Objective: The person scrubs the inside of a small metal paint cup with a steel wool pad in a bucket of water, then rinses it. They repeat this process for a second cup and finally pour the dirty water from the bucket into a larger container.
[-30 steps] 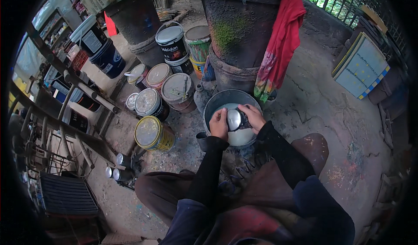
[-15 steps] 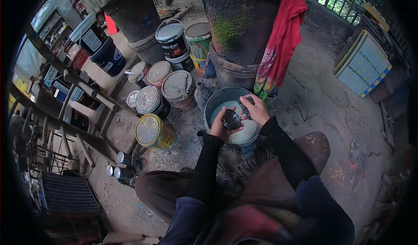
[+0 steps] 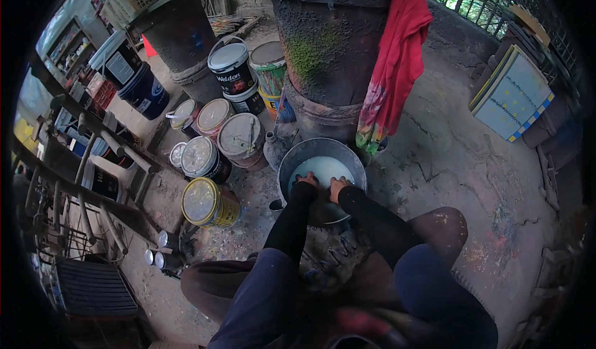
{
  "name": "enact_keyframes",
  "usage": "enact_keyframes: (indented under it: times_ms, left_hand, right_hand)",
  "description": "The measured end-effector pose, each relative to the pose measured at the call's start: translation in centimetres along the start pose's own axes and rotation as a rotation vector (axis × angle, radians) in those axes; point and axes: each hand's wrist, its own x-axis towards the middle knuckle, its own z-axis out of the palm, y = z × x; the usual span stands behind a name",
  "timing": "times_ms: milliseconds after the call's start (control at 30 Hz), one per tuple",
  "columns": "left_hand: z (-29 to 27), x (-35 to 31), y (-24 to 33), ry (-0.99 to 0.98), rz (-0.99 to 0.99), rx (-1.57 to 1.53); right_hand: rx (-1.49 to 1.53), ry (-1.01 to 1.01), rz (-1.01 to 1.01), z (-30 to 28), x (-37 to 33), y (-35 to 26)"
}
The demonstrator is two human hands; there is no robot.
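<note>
From the head view, the person crouched over a round metal basin that sat on the cracked concrete floor, just in front of a big dark drum. The basin held milky white liquid. Both hands were at its near side: the left hand and the right hand lay close together, fingers curled down over something low in the basin. What they held I could not make out, nor whether either grip was truly closed on it; the fingers were bent, no more could be said.

The basin looked like thin, stiff sheet metal, dull grey and smooth inside. With that much liquid it would likely be heavy and apt to slosh, and its wet rim slippery; I judged the rim on two opposite sides the safest place to take it.

To the left stood a cluster of paint cans with stained round lids, one yellow. A red cloth hung limp down the drum, soft and paint-smeared at its lower end.
</note>
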Motion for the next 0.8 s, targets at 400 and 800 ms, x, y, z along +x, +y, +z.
enact_keyframes:
  times_ms: [400,800]
  left_hand:
    - [5.0,5.3,-2.6,-0.260,0.120,0.192]
    - [-1.4,-8.0,-1.6,0.399,0.445,-0.106]
  right_hand:
    - [-0.184,-0.330,-0.276,1.0,1.4,-1.4]
    - [0.133,0.114,-0.389,-9.8,-3.9,-1.9]
